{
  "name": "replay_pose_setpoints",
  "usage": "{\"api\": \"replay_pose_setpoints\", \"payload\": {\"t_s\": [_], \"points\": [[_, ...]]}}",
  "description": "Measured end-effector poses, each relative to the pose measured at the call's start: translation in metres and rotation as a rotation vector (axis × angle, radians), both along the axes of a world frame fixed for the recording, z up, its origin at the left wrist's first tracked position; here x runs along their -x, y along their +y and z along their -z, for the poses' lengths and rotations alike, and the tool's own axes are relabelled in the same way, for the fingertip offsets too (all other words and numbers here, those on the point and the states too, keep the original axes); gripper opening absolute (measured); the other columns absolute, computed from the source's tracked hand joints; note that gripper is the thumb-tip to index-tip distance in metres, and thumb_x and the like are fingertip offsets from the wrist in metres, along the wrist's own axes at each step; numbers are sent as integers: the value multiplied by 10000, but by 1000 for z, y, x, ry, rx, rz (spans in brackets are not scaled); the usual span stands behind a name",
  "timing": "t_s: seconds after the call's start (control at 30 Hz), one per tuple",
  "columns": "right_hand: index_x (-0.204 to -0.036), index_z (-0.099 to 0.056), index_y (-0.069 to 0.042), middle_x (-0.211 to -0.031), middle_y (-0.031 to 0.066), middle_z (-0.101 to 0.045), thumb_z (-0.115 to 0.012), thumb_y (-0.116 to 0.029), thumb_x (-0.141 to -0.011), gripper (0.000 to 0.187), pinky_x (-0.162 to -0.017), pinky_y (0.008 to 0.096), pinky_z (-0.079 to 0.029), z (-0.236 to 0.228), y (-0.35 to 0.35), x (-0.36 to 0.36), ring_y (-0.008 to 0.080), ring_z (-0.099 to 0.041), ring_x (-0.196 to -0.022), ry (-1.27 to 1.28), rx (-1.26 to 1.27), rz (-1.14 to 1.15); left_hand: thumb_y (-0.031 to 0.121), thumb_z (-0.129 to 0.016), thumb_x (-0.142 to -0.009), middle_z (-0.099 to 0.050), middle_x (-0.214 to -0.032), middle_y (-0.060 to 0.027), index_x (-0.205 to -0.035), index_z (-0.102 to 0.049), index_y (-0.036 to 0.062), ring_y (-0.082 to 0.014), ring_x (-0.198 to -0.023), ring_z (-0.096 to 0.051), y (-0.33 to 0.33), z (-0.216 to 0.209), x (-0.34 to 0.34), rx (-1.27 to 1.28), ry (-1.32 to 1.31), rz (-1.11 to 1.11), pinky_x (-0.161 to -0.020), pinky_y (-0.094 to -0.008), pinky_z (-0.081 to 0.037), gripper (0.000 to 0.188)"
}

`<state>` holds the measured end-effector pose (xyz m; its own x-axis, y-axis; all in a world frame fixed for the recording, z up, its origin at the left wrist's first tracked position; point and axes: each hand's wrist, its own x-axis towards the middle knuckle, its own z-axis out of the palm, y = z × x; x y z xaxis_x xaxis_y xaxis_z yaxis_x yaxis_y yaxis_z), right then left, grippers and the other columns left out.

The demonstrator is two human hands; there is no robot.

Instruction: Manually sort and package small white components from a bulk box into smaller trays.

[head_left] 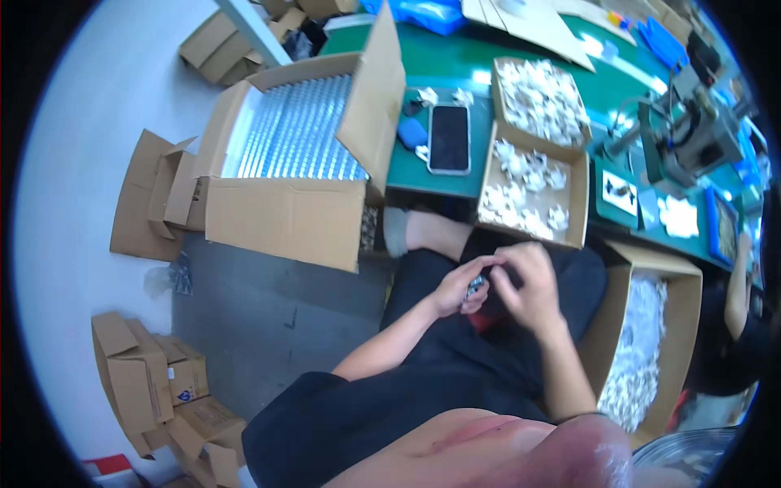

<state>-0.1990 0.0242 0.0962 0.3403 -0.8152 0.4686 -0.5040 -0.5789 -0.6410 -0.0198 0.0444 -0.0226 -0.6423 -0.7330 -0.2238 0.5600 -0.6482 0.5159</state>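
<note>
My left hand (457, 291) is curled above my lap, closed round a small silvery and dark metal part (477, 285), mostly covered by the fingers. Close on its right, my right hand (530, 286) is bent inward, its fingertips meeting those of the left. Whatever the right fingers pinch, if anything, is hidden. Just beyond both hands, at the table edge, sits a shallow carton (575, 195) holding small white pieces in two sections. To the right of my legs stands a deeper carton (592, 358) with many white pieces and clear plastic.
A large open carton (285, 220) at the left holds rows of silvery-blue parts. On the green table (404, 175) lie a phone (450, 138) and a blue case (412, 134). A bench machine (700, 146) stands at the right, near another person's arm (739, 293). Empty cartons (134, 370) line the wall.
</note>
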Motion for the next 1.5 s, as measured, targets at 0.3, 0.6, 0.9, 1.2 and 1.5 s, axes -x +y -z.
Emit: {"api": "replay_pose_setpoints", "payload": {"t_s": [0.3,0.6,0.9,1.2,1.5], "points": [[-1147,-717,-7,-1048,113,-653,-732,-36,-903,246,-768,306,-517,35,22,5,200,-653,-893,-248,-387,-81,466,-357,-1123,-462,-731,28,-1628,-236,146,-36,-536,-413,-19,-38,-3,395,-296,78,-449,-196,-363,610],[-1062,-734,-22,-983,70,-634,-767,-40,-877,188,-620,233,-459,17,10,41,101,-579,-720,-315,-214,127,409,-379,-1127,-483,-695,-2,-1567,-325,95,-69,-476,-428,-22,-45,18,267,-5,104,-456,-216,-388,543],[-1088,-723,10,-909,101,-701,-754,-240,-935,294,-762,321,-519,1,-109,214,179,-646,-795,48,84,799,276,-493,-1099,-472,-666,2,-1156,-612,-31,-87,-492,-449,-19,-73,14,279,-97,212,-472,-234,-383,333],[-1071,-762,-13,-982,121,-743,-782,-320,-905,350,-701,320,-555,32,-152,213,196,-703,-845,29,-42,700,934,-734,-496,-710,-939,-69,-1202,-695,-96,-45,-643,-490,-41,-254,13,1091,455,110,-539,-182,-371,1249],[-1192,-751,-44,-989,92,-756,-767,-349,-936,398,-644,271,-562,23,-161,222,141,-697,-813,62,-185,683,150,-476,-1089,-344,-1666,-29,-1598,-371,242,-134,-1499,-309,67,22,-163,897,85,81,-1251,-259,-219,527]]}}
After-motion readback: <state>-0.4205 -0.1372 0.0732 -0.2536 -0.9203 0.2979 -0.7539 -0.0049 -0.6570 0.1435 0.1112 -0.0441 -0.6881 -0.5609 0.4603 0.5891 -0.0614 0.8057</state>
